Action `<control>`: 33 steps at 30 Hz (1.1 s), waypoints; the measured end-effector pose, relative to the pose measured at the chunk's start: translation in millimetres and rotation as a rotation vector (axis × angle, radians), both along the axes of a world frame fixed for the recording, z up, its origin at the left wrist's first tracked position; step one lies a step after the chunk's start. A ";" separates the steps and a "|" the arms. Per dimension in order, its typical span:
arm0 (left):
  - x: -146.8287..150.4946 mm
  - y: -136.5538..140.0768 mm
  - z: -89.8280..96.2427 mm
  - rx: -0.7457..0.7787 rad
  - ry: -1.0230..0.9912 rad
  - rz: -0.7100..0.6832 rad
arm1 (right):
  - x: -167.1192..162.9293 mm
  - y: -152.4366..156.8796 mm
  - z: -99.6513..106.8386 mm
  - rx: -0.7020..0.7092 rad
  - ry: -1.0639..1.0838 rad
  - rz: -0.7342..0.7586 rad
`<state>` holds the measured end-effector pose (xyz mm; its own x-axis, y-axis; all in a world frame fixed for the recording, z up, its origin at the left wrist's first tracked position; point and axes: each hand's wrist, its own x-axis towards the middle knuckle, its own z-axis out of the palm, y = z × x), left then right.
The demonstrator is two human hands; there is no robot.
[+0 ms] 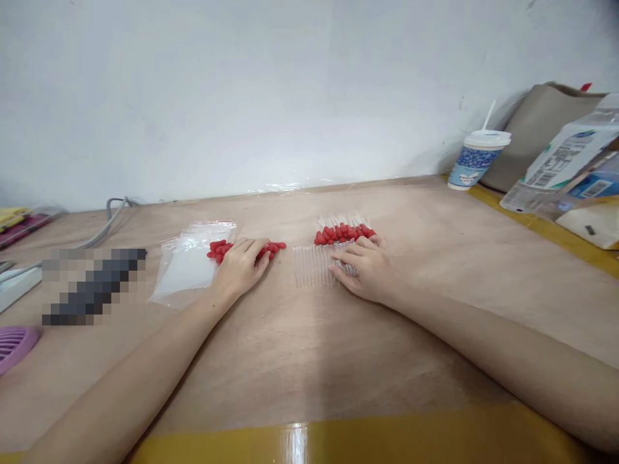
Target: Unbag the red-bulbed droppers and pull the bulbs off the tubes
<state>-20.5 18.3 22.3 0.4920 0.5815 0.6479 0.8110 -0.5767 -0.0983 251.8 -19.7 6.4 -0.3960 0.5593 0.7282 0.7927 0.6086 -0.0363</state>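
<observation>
My left hand (240,263) rests on a pile of small red rubber bulbs (220,249). Its thumb and fingers close in on the bulbs, which poke out on both sides of the hand. Toward the right, a row of thin clear tubes (309,267) lies side by side on the table. My right hand (363,267) lies over the right end of that row, thumb and index finger apart and touching the tubes. Just behind, several tubes with red ends (343,233) lie with their clear parts pointing to the wall. My right fingers partly cover the nearest tubes.
Clear zip bags (186,267) lie left of the red pile, near a blurred-out dark object (97,290). A grey cable (109,222) runs along the left. A paper cup with a straw (476,161), a plastic bottle (556,154) and a grey bag (527,129) stand far right.
</observation>
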 end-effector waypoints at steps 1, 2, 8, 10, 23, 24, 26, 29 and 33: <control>0.4 -1.7 0.0 -0.009 -0.009 -0.003 | -0.1 -1.3 1.2 -0.020 -0.016 0.010; 0.8 -3.0 -0.1 -0.015 -0.017 -0.006 | -0.1 -2.3 2.0 -0.038 -0.029 0.020; 1.0 -4.6 -1.2 -0.033 -0.025 -0.013 | 1.0 -3.6 3.0 -0.076 -0.067 0.042; 0.7 -5.1 -0.9 -0.021 -0.023 -0.013 | 2.7 -4.5 2.9 -0.074 -0.059 0.044; 58.3 -5.2 10.6 -0.112 -0.018 -0.031 | 21.1 -3.2 -3.0 0.028 0.091 -0.018; 65.3 0.6 9.8 -0.140 -0.031 -0.026 | 21.1 -2.6 -3.5 0.034 0.098 -0.019; 77.3 12.9 7.6 -0.185 -0.091 -0.004 | 21.2 -2.3 -3.7 0.037 0.106 -0.023; 88.6 27.8 3.9 -0.236 -0.163 0.012 | 20.8 -3.1 -2.6 0.035 0.107 -0.036; 93.9 35.7 0.2 -0.279 -0.186 -0.001 | 19.5 -3.4 -1.2 0.034 0.106 -0.050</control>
